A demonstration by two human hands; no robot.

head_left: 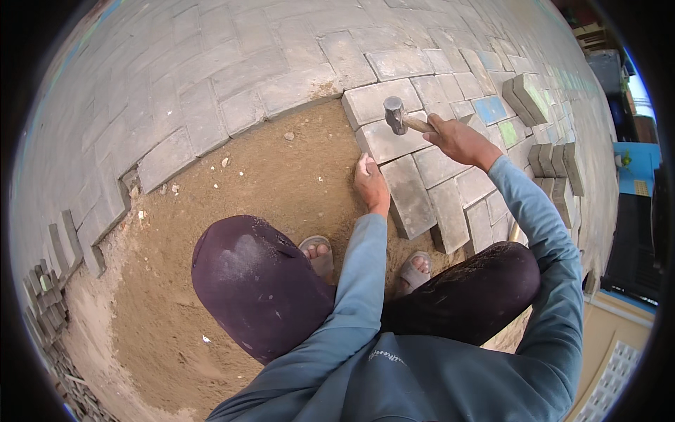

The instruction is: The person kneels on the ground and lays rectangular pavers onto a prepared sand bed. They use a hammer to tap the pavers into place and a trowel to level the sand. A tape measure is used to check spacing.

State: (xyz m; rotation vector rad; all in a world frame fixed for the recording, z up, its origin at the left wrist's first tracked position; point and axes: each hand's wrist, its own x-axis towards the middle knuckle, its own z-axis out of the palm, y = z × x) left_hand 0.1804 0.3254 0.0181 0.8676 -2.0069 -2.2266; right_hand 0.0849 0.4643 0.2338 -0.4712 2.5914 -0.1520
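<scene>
Outdoor ground paved with grey rectangular paving blocks formed the setting, curving round a bare patch of brown sand in the middle. At the far left edge, a row of loose blocks stood on edge beside the sand. The squatting person's knees, in dark trousers, and two feet in grey sandals rested on the sand near the centre. No container was visible in the view.

The left hand, coming up from a blue sleeve, lay palm down with fingers spread at the left edge of a newly laid grey block, touching both the block and the sand beside it; it gripped nothing. To its right, further laid blocks stepped down toward the feet.

The right hand was closed round the wooden handle of a hammer. The hammer's long axis ran nearly level across the view, slightly tilted, from the hand at the right to the metal head at the left. The head pointed left, and stood above the joint between the newly laid block and the block behind it; whether it touched the surface could not be told. The two hands were apart, the left lower and nearer the person.

Farther right, a blue-painted block and a green-tinted one lay among the paving, and stacks of spare blocks stood on edge near the right rim.
</scene>
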